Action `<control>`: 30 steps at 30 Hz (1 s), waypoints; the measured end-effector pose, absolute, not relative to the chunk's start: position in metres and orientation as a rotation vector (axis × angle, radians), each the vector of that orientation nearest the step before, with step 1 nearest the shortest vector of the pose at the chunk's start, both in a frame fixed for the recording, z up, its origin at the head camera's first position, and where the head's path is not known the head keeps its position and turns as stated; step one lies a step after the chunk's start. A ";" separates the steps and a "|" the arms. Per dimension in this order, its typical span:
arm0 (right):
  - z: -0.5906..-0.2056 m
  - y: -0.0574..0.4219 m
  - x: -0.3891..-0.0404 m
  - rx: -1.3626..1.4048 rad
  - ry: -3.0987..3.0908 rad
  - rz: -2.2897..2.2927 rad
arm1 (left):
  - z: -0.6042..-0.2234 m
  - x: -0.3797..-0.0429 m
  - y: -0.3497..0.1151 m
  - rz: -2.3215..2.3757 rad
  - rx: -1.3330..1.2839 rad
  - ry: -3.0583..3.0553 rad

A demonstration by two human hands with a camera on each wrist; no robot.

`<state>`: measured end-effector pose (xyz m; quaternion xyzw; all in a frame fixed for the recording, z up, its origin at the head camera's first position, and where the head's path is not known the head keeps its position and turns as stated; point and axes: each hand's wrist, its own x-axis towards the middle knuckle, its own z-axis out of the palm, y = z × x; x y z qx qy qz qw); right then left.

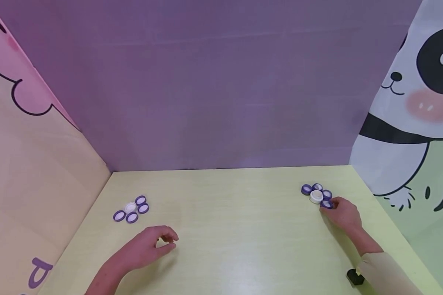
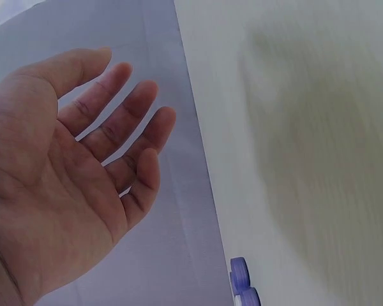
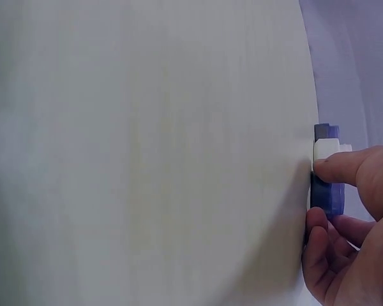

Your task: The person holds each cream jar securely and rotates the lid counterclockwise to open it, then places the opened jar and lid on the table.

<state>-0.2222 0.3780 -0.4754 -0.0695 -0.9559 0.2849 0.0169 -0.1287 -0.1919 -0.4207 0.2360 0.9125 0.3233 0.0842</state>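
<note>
At the right of the head view, my right hand (image 1: 344,214) pinches a purple-rimmed round cap (image 1: 326,204) between thumb and fingers, at the near side of a white round cap (image 1: 316,196). Other purple-rimmed caps (image 1: 307,189) curve round the white one's far side. The right wrist view has thumb and fingers on either side of the purple cap (image 3: 328,194). My left hand (image 1: 145,247) hovers over the table, fingers loosely bent and holding nothing. Beyond it lies a second group: a white cap (image 1: 130,207) with several purple-rimmed caps (image 1: 132,217) about it.
A small black object (image 1: 355,277) sits beside the right sleeve (image 1: 385,271). The pale wooden table (image 1: 229,221) ends at a purple wall (image 1: 221,90) at the back. Printed panels stand on both sides, with a panda (image 1: 398,106) on the right.
</note>
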 end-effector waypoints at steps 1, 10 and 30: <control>-0.476 0.378 -0.222 -0.220 -2.971 0.884 | -0.422 -0.128 -0.192 0.965 0.708 2.722; -0.475 0.385 -0.217 -0.241 -2.974 0.865 | -0.430 -0.120 -0.186 0.971 0.681 2.696; -0.419 0.294 -0.189 0.064 -2.578 0.953 | -0.407 -0.129 -0.143 1.062 0.773 2.720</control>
